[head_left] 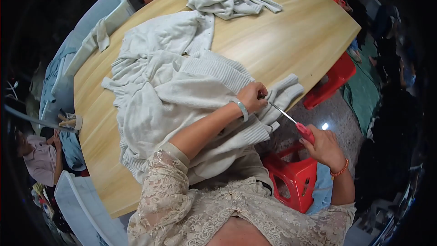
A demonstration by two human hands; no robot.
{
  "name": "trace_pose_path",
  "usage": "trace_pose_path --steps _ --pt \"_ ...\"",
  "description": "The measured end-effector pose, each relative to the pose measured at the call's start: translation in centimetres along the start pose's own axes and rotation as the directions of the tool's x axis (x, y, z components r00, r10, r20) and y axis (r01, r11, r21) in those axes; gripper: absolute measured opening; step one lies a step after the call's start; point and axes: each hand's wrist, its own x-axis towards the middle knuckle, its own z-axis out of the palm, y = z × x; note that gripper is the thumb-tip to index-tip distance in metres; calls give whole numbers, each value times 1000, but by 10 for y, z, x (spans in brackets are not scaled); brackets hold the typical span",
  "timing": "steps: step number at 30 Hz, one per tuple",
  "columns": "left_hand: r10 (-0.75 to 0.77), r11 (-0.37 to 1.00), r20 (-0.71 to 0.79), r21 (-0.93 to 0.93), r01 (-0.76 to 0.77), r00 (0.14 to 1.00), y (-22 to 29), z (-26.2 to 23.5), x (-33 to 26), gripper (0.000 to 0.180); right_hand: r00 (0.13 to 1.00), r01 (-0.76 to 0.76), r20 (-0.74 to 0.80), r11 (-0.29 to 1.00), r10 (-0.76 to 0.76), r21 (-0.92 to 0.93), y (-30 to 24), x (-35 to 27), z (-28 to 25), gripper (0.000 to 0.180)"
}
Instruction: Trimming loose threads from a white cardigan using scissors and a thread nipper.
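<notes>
A pale grey knitted cardigan (pixel 154 86) is spread in folds over the near half of the table and down toward my lap. Its ribbed edge runs under my left hand (pixel 253 95), whose fingers are pinched together on the knit by the sleeve (pixel 284 92). My right hand (pixel 327 148), out past the table's edge, is wrapped round the red handle of a tool with a long, thin metal shaft (pixel 284 113). The shaft points up and left, its tip close to my left fingers. Whether it is a screwdriver or closed scissors cannot be made out.
Another pale grey knit (pixel 223 0) lies crumpled at the wooden table's (pixel 273 41) far side. Pale plastic bins (pixel 98 18) stand along the left. Red stools (pixel 291 180) are at the right, below the table edge. A person in pink (pixel 43 159) sits at far left.
</notes>
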Motion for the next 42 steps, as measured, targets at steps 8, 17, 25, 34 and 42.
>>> trace_pose_path --steps 8,17,25,34,42 --pt "-36 967 122 -247 65 992 -9 -6 0 15 999 -11 38 1000 11 6 -9 22 -8 26" --pt "122 896 -269 444 11 955 -28 -136 78 38 974 0 -225 990 32 139 -8 68 13 30" --pt "-124 561 -546 650 513 829 -156 -275 119 73 975 -35 -211 992 61 123 -30 110 9 28" --pt "182 809 -896 371 457 405 -156 -455 -2 40 961 63 -273 993 -33 102 -53 110 -9 26" --pt "74 904 -919 -102 -414 388 -63 -455 -178 40 945 124 -307 992 -113 17 -104 123 -6 20"
